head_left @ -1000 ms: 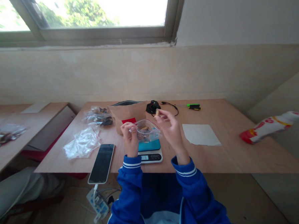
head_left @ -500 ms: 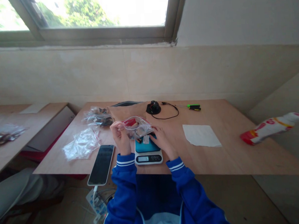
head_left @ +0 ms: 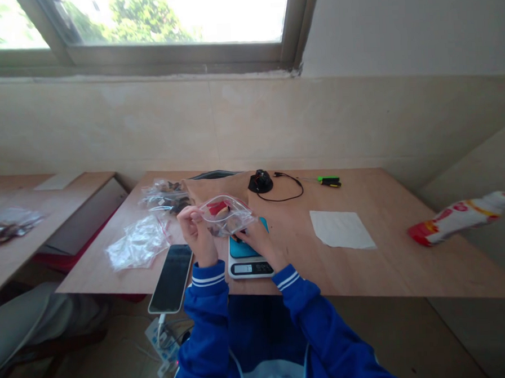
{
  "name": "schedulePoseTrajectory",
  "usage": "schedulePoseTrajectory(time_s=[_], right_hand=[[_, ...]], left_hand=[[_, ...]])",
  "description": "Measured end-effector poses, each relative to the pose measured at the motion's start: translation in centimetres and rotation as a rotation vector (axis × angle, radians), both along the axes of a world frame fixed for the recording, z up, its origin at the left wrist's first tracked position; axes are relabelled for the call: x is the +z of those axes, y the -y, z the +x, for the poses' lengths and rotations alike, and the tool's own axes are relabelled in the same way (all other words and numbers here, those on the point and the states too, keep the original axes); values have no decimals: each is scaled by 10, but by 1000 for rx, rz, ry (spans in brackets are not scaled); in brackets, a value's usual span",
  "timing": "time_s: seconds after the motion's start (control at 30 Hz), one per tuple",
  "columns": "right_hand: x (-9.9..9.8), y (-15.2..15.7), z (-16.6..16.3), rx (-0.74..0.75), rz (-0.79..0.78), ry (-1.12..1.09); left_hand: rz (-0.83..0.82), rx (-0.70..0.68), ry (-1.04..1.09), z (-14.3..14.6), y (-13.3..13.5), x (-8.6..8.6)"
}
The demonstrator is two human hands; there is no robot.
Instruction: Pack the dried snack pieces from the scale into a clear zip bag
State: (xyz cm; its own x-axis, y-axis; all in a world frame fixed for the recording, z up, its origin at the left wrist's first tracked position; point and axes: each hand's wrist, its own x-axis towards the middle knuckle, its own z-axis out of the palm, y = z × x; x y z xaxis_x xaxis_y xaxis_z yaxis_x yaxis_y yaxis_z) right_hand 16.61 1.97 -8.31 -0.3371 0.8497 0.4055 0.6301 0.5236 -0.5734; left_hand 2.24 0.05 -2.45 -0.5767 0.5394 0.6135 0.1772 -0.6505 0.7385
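Observation:
My left hand (head_left: 198, 234) pinches the left edge of a clear zip bag (head_left: 226, 224), whose mouth gapes open. Red and brown contents show inside the bag. Beneath it stands a white kitchen scale (head_left: 235, 271) with a blue-green platform (head_left: 240, 250) and a lit display. My right hand (head_left: 260, 240) reaches over the platform against the bag's lower right side, fingers bent inward. A small dark item lies by those fingertips; whether they grip it or the bag is hidden.
Left of the scale lie a charging phone (head_left: 171, 279), a heap of clear bags (head_left: 139, 243) and filled bags (head_left: 166, 196). Behind are a brown pouch (head_left: 216, 186), a black cabled device (head_left: 260, 181) and screwdrivers (head_left: 330, 181). To the right are white paper (head_left: 342, 229) and a bottle (head_left: 461, 217).
Both hands have shifted left, bringing the bag a little with them. My right hand has moved inward over the platform, and the white label seen there before no longer shows.

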Motion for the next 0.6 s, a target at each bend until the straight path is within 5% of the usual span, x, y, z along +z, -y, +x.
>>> schedulePoseTrajectory(time_s=[0.27, 0.47, 0.6], right_hand=[[-10, 6, -22, -4, 36, 179], [-13, -12, -25, 72, 62, 35], [-14, -13, -11, -39, 33, -82]], left_hand=[[2, -10, -22, 2, 5, 5], [17, -63, -21, 5, 7, 6], [3, -74, -20, 4, 8, 4]])
